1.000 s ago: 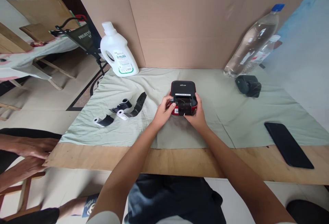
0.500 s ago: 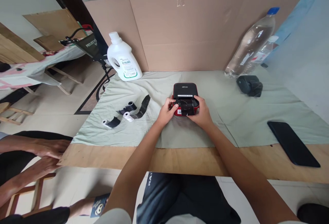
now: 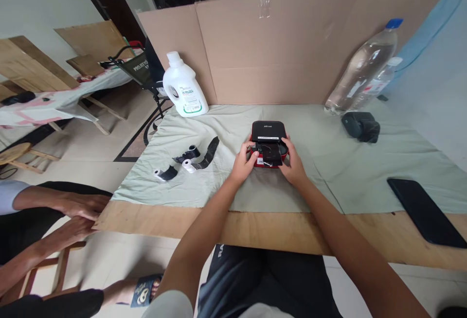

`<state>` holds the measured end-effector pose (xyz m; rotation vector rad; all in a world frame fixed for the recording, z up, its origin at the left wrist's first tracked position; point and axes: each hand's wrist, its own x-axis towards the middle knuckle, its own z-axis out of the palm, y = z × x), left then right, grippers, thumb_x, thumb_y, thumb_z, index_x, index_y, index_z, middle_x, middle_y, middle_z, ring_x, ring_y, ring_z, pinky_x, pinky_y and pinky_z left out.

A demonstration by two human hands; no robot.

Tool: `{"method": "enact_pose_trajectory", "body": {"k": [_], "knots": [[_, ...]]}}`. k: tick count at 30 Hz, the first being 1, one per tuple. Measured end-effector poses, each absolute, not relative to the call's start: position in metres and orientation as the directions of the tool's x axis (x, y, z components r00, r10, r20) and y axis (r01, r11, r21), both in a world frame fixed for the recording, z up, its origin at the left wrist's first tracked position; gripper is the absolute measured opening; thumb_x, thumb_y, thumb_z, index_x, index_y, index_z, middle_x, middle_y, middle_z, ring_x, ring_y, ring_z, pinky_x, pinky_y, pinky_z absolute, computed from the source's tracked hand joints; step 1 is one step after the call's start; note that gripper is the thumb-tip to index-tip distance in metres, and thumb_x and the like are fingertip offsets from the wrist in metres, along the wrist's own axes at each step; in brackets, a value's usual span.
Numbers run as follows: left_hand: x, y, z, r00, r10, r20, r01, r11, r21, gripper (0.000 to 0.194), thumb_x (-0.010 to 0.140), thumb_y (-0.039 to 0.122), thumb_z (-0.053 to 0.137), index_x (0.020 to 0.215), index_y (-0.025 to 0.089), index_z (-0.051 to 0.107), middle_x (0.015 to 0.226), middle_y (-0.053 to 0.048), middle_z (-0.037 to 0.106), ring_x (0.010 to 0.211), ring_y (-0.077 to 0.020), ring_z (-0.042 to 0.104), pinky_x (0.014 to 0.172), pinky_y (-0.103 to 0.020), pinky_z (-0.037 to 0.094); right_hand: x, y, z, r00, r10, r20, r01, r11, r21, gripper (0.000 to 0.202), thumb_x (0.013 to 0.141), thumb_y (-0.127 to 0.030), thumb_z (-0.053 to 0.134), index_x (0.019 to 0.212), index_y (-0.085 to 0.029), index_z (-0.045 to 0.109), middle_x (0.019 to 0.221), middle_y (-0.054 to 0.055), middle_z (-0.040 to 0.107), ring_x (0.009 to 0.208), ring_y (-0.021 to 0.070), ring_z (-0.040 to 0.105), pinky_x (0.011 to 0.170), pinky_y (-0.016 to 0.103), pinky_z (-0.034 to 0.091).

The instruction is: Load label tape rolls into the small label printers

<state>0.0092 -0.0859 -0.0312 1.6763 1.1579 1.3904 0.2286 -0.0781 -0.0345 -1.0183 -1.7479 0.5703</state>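
A small red and black label printer sits on the green cloth in front of me, its black lid raised. Out of its front hangs a black label strip. My left hand grips the printer's left side, thumb on the front edge. Around the right side curls my right hand, its thumb low beside the strip's end. To the left lie several partly unrolled black label rolls, among them a white-cored roll, a dark roll and a roll with a long loose tail.
A white detergent bottle and two clear bottles, one a large blue-capped bottle, stand before a cardboard panel. A black object and a phone lie at right. Another person's hands rest at the table's left corner.
The view has shifted, so everything appears slightly further right and lower. Both hands stay on the printer; my right thumb has moved a little rightward from the strip's lower end.
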Motion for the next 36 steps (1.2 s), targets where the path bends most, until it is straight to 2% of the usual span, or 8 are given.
{"method": "enact_pose_trajectory", "body": {"k": [3, 8, 14, 21, 24, 28, 32, 36], "knots": [[0.011, -0.088, -0.027, 0.051, 0.913, 0.404, 0.204, -0.406, 0.891, 0.032, 0.102, 0.040, 0.054, 0.130, 0.024, 0.053, 0.168, -0.013, 0.043, 0.152, -0.0240, 0.049, 0.124, -0.040, 0.040, 0.230, -0.081, -0.032, -0.136, 0.861, 0.489, 0.316, 0.506, -0.803, 0.061, 0.099, -0.042, 0.052, 0.158, -0.029, 0.045, 0.177, 0.006, 0.029, 0.165, 0.0258, 0.025, 0.134, 0.051, 0.025], [0.012, -0.089, -0.024, 0.025, 0.935, 0.353, 0.213, -0.350, 0.912, 0.032, 0.101, 0.037, 0.056, 0.130, 0.023, 0.055, 0.153, -0.012, 0.059, 0.142, -0.0255, 0.057, 0.122, -0.044, 0.044, 0.228, -0.076, -0.011, -0.065, 0.890, 0.451, 0.319, 0.447, -0.836, 0.060, 0.106, -0.055, 0.037, 0.158, -0.029, 0.050, 0.173, 0.003, 0.038, 0.163, 0.0231, 0.030, 0.136, 0.049, 0.020], [0.011, -0.087, -0.026, 0.018, 0.946, 0.324, 0.160, -0.322, 0.933, 0.032, 0.101, 0.038, 0.060, 0.129, 0.023, 0.055, 0.151, -0.012, 0.061, 0.138, -0.0254, 0.061, 0.118, -0.042, 0.048, 0.215, -0.044, 0.029, 0.001, 0.950, 0.312, 0.401, 0.286, -0.870, 0.060, 0.098, -0.040, 0.053, 0.155, -0.025, 0.055, 0.158, 0.008, 0.059, 0.143, 0.0272, 0.059, 0.122, 0.048, 0.045], [0.011, -0.088, -0.021, 0.001, 0.962, 0.275, 0.178, -0.270, 0.946, 0.033, 0.100, 0.040, 0.063, 0.129, 0.026, 0.058, 0.137, -0.009, 0.070, 0.133, -0.0257, 0.064, 0.118, -0.044, 0.049, 0.212, 0.000, 0.061, -0.297, 0.923, 0.244, 0.774, 0.382, -0.505, 0.040, 0.090, -0.015, 0.048, 0.112, -0.017, 0.082, 0.111, 0.012, 0.082, 0.107, 0.0281, 0.076, 0.104, 0.045, 0.055], [0.012, -0.089, -0.022, 0.011, 0.953, 0.302, 0.167, -0.300, 0.939, 0.031, 0.100, 0.038, 0.063, 0.128, 0.026, 0.058, 0.146, -0.009, 0.065, 0.136, -0.0260, 0.063, 0.119, -0.044, 0.049, 0.202, 0.020, 0.075, -0.526, 0.850, 0.031, 0.791, 0.503, -0.349, 0.037, 0.088, -0.014, 0.054, 0.111, -0.021, 0.082, 0.112, 0.010, 0.082, 0.108, 0.0277, 0.075, 0.099, 0.041, 0.056], [0.012, -0.089, -0.022, 0.018, 0.944, 0.329, 0.157, -0.328, 0.932, 0.031, 0.100, 0.038, 0.063, 0.128, 0.026, 0.058, 0.161, -0.009, 0.053, 0.133, -0.0265, 0.065, 0.118, -0.045, 0.050, 0.172, 0.039, 0.083, -0.480, 0.821, -0.309, 0.877, 0.450, -0.168, 0.023, 0.077, -0.021, 0.072, 0.098, -0.022, 0.082, 0.091, 0.010, 0.082, 0.076, 0.0274, 0.075, 0.072, 0.038, 0.058], [0.010, -0.090, -0.018, 0.025, 0.942, 0.334, 0.160, -0.333, 0.929, 0.032, 0.100, 0.037, 0.063, 0.129, 0.025, 0.058, 0.166, -0.009, 0.047, 0.142, -0.0280, 0.059, 0.122, -0.047, 0.046, 0.157, 0.047, 0.087, -0.426, 0.793, -0.435, 0.900, 0.421, -0.113, 0.010, 0.069, -0.014, 0.075, 0.076, -0.021, 0.074, 0.070, 0.007, 0.074, 0.059, 0.0230, 0.066, 0.057, 0.034, 0.052], [0.010, -0.091, -0.015, 0.032, 0.944, 0.329, 0.159, -0.329, 0.931, 0.033, 0.100, 0.039, 0.064, 0.130, 0.026, 0.059, 0.167, -0.009, 0.047, 0.147, -0.0290, 0.054, 0.125, -0.049, 0.043, 0.179, 0.027, 0.095, -0.471, 0.850, -0.237, 0.871, 0.406, -0.276, 0.010, 0.074, -0.021, 0.078, 0.078, -0.021, 0.069, 0.078, 0.005, 0.074, 0.069, 0.0222, 0.067, 0.065, 0.034, 0.053]]}}
